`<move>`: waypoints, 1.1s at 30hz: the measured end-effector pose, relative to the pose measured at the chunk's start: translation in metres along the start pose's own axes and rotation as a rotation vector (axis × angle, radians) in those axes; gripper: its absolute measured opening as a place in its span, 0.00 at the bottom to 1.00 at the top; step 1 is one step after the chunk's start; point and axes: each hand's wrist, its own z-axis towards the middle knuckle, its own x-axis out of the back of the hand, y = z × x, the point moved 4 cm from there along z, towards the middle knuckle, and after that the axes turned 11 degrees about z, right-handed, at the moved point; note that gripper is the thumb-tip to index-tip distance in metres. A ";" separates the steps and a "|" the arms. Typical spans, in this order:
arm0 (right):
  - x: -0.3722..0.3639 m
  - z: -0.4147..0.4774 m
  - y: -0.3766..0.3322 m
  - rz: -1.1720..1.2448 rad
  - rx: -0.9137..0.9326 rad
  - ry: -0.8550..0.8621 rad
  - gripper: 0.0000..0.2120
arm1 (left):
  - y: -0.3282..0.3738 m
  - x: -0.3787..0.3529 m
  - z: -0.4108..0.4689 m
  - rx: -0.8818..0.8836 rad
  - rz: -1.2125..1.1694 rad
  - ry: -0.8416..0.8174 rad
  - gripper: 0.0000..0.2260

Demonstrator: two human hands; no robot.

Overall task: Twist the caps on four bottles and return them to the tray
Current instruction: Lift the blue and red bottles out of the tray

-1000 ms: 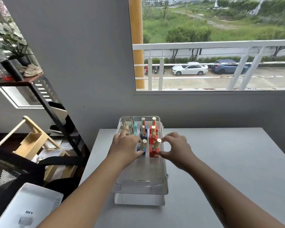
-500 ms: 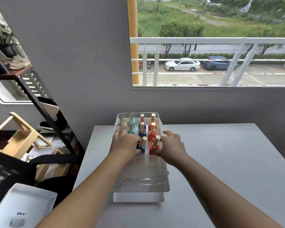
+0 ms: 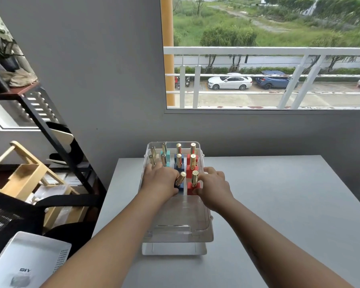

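Note:
A clear plastic tray (image 3: 177, 229) sits on the grey table, holding several small square bottles with tall gold caps. My left hand (image 3: 161, 180) grips a dark blue bottle (image 3: 180, 183), which leans to the right. My right hand (image 3: 213, 185) holds a red bottle (image 3: 192, 187) by its base, standing upright beside the blue one. Behind them stand more red bottles (image 3: 192, 165), blue bottles (image 3: 178, 163), a teal pair (image 3: 165, 157) and two pale ones (image 3: 152, 156) at the tray's far end.
The grey table (image 3: 279, 204) stretches to the right of the tray. The tray rests on a white lid or base (image 3: 174, 249). A black shelf (image 3: 50, 129), a wooden rack (image 3: 29, 179) and a white box (image 3: 25, 265) stand on the left. Wall and window lie behind.
Both hands have closed in on the front two bottles, the left on the blue one and the right on the red one. The view has tilted down slightly.

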 end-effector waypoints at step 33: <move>0.147 -0.064 0.118 0.419 0.088 0.008 0.10 | 0.138 0.076 0.006 -0.260 -0.491 0.039 0.10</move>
